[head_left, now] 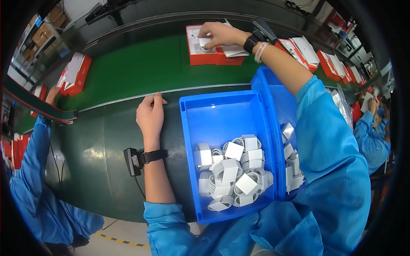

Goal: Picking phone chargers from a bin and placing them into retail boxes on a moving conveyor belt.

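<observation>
Flanking the right hand (pixel 220 35) are further red boxes (pixel 80 79).

Readable text: none — any print is too small or blurred.
Open red box (pixel 203 59) at top centre: faint marks on its white inside, illegible.
Pale wristband (pixel 260 52) at upper right: reddish marks, blurred.
Floor tape (pixel 121 240) at lower left: yellow-and-black stripes — a wordless marking.
</observation>
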`<state>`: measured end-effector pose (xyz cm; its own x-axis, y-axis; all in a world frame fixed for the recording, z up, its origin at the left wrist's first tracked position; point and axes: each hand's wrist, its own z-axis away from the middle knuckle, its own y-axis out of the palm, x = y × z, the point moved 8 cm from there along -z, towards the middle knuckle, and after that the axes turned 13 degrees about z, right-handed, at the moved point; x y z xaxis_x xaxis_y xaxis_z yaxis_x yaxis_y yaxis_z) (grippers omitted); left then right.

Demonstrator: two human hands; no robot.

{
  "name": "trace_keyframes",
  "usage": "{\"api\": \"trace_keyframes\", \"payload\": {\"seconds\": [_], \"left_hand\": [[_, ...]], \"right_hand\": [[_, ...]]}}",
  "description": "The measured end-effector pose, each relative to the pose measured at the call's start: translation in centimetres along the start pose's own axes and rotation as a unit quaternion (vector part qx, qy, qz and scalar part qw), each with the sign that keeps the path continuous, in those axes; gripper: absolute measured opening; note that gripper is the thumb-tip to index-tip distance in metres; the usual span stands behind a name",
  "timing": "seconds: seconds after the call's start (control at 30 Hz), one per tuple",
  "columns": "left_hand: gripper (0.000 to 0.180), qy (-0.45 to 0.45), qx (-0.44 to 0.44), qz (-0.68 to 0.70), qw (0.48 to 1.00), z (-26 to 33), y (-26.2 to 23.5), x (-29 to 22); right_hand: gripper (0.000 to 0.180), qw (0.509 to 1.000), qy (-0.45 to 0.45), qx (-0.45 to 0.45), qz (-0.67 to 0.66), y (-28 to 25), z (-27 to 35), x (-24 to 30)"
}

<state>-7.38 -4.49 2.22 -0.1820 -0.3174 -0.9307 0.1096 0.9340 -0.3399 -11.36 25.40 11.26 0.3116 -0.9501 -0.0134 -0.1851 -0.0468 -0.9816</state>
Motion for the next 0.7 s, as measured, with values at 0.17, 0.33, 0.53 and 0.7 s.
{"api": "trace_keyframes", "payload": {"seconds": [0.17, 0.33, 0.53, 0.7], "left_hand": [[0.037, -0.006, 0.002, -0.005, 1.0, -0.4, -0.1, 0.4], [0.038, 0.009, -0.002, 0.019, 1.0, -0.7, 0.4, 0.1], [0.039, 0.025, -0.009, 0.035, 0.999, -0.3, 0.2, 0.4], [0.038, 0.016, 0.008, 0.002, 1.0, -0.3, 0.4, 0.8]], "right_hand": [[0.038, 0.994, 0.039, 0.067, -0.07, 2.8, 0.0, -0.2], [0.038, 1.0, 0.007, 0.006, -0.015, 3.0, 0.4, -1.3], [0.041, 0.992, 0.099, 0.082, -0.016, 3.0, 1.5, -1.0], [0.035, 0.996, 0.057, 0.063, -0.028, -3.4, 5.1, 1.2]]}}
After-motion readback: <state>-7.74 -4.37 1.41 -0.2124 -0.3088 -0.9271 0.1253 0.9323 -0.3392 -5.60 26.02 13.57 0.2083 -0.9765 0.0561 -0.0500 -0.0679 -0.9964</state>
